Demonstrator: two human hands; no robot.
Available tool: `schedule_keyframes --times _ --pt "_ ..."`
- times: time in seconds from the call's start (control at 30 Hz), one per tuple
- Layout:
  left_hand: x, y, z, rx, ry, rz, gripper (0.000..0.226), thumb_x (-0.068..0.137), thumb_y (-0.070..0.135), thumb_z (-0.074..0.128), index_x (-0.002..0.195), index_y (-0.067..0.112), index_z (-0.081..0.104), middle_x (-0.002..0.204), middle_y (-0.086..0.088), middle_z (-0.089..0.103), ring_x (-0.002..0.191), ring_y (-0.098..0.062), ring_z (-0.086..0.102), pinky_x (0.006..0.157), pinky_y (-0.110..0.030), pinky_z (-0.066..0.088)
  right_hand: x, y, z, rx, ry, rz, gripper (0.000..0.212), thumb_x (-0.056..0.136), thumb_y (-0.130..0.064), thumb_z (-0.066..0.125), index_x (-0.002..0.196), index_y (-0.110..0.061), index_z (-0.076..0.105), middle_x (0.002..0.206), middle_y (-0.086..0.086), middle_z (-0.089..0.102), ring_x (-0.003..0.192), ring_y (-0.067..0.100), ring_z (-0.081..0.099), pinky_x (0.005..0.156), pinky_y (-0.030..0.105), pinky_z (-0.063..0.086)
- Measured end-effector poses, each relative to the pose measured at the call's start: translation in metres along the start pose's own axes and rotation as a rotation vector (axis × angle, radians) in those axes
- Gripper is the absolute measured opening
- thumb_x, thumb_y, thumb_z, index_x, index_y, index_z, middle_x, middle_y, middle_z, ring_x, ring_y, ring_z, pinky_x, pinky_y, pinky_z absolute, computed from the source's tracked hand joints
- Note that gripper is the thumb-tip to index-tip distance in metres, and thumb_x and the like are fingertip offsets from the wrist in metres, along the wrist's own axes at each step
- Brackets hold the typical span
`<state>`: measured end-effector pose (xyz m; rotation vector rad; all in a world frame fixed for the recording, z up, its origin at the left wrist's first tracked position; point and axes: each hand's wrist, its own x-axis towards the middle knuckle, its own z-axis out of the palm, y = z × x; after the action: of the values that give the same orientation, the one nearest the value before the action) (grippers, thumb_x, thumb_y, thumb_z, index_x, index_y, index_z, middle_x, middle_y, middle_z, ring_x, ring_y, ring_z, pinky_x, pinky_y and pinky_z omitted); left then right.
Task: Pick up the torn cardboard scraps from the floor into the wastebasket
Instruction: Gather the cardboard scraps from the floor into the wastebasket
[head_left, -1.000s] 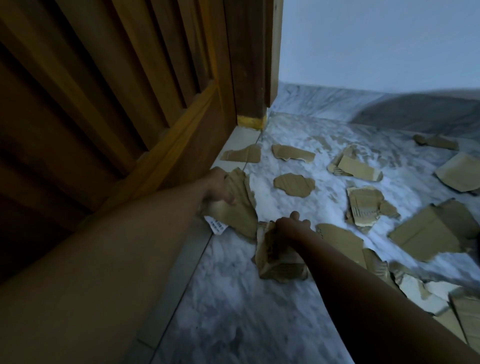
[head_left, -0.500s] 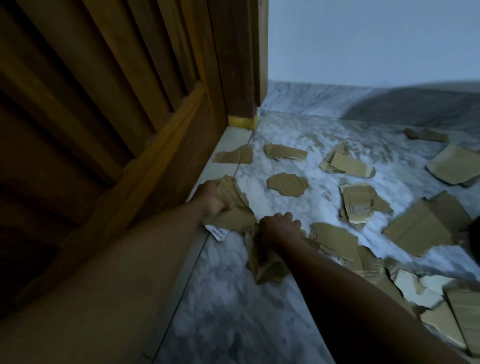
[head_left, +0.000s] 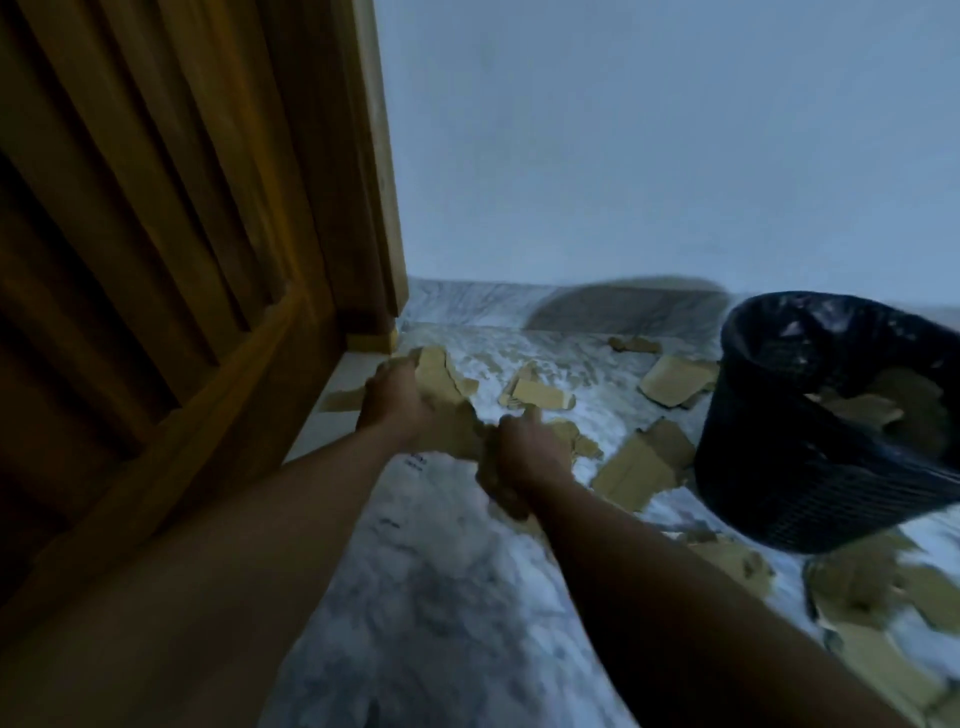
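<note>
My left hand (head_left: 396, 406) grips a large torn cardboard scrap (head_left: 442, 391), raised off the marble floor beside the wooden door. Just to its right, my right hand (head_left: 525, 451) clutches a bunch of brown scraps (head_left: 500, 486) that hangs below the fist. A black mesh wastebasket (head_left: 810, 467) stands at the right, lined with a dark bag, with cardboard pieces inside it. Several more scraps lie on the floor: a folded piece (head_left: 640, 467) left of the basket, smaller ones (head_left: 537, 395) further back, and others (head_left: 862, 582) at the lower right.
A brown wooden door (head_left: 156, 260) fills the left side, with a pale threshold strip (head_left: 332, 384) along its base. A pale blue wall (head_left: 649, 145) closes the back. Grey-white marble floor (head_left: 441, 597) stretches between my forearms.
Both hands have lifted off the floor with their scraps. My view has swung up and right, bringing the wastebasket into sight.
</note>
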<state>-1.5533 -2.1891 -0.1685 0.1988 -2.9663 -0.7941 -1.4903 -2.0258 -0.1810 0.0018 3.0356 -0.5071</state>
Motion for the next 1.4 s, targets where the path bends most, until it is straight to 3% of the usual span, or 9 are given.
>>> schedule_keyframes --times 0.17,0.33,0.53,0.67,0.77,0.93,1.13,1.3,1.4 --pt "-0.016 0.155 -0.026 -0.416 0.088 0.156 0.026 0.091 0.029 0.061 0.11 0.011 0.063 0.109 -0.003 0.062 0.102 -0.016 0.058 0.082 -0.027 0.043 0.033 0.096 -0.177 0.081 0.216 0.241 0.023 0.081 -0.023 0.069 0.097 -0.007 0.061 0.112 0.016 0.06 0.098 0.035 0.066 0.08 0.038 0.056" --pt "-0.058 0.303 -0.028 -0.604 0.042 0.2 0.035 0.088 0.009 0.057 0.122 0.008 0.054 0.123 -0.012 0.061 0.11 -0.03 0.06 0.079 -0.027 0.047 0.015 0.204 -0.286 0.372 0.547 0.445 0.034 0.087 -0.03 0.063 0.106 -0.003 0.064 0.114 0.02 0.063 0.099 0.036 0.065 0.072 0.034 0.048" --pt "-0.101 0.393 0.023 -0.584 -0.102 0.276 0.059 0.09 0.014 0.062 0.143 0.009 0.037 0.129 -0.009 0.055 0.115 -0.027 0.056 0.081 -0.027 0.048 -0.019 0.295 -0.301 0.805 0.676 0.574 0.011 0.093 -0.014 0.052 0.084 -0.007 0.054 0.095 0.012 0.058 0.094 0.026 0.059 0.074 0.032 0.046" --pt "-0.098 0.414 0.045 -0.517 -0.201 0.349 0.057 0.088 0.024 0.065 0.141 0.018 0.044 0.122 -0.002 0.059 0.102 -0.021 0.063 0.076 -0.025 0.053 -0.022 0.304 -0.29 1.149 0.601 0.606 0.043 0.093 -0.037 0.052 0.127 -0.013 0.059 0.129 0.008 0.061 0.115 0.027 0.06 0.096 0.042 0.049" --pt "-0.087 0.426 0.035 -0.526 -0.35 0.334 0.056 0.092 0.029 0.064 0.142 0.03 0.038 0.111 0.002 0.057 0.098 -0.024 0.065 0.081 -0.036 0.059 -0.013 0.304 -0.28 1.328 0.589 0.715 0.068 0.076 -0.059 0.059 0.128 -0.015 0.056 0.133 0.006 0.054 0.116 0.034 0.056 0.098 0.046 0.048" --pt "-0.065 0.422 0.031 -0.507 -0.41 0.267 0.059 0.094 0.036 0.061 0.144 0.024 0.033 0.107 0.0 0.052 0.096 -0.025 0.068 0.083 -0.042 0.059 0.016 0.303 -0.263 1.281 0.717 0.928 0.049 0.09 -0.04 0.047 0.132 -0.014 0.047 0.148 0.011 0.032 0.129 0.032 0.037 0.107 0.044 0.035" --pt "-0.042 0.323 0.084 -0.318 -0.101 0.257 0.047 0.091 0.041 0.064 0.125 0.014 0.046 0.109 0.0 0.055 0.1 -0.02 0.056 0.075 -0.03 0.043 0.049 0.236 -0.249 0.954 0.798 0.478 0.032 0.094 -0.036 0.05 0.114 -0.012 0.059 0.126 0.011 0.058 0.113 0.029 0.056 0.092 0.037 0.045" --pt "-0.07 0.225 0.156 0.129 -0.451 0.324 0.043 0.087 0.043 0.066 0.11 0.006 0.061 0.111 -0.011 0.065 0.098 -0.028 0.063 0.072 -0.032 0.046 0.062 0.182 -0.219 0.563 0.603 0.073 0.024 0.096 -0.031 0.05 0.094 -0.009 0.059 0.105 0.012 0.061 0.081 0.023 0.054 0.07 0.029 0.038" --pt "-0.104 0.205 0.192 0.205 -0.648 0.39 0.058 0.087 0.048 0.065 0.123 0.004 0.057 0.123 -0.016 0.061 0.111 -0.03 0.06 0.085 -0.037 0.049 0.048 0.178 -0.205 0.386 0.471 -0.011 0.021 0.097 -0.029 0.051 0.089 -0.01 0.054 0.095 0.01 0.058 0.077 0.024 0.055 0.065 0.031 0.042"
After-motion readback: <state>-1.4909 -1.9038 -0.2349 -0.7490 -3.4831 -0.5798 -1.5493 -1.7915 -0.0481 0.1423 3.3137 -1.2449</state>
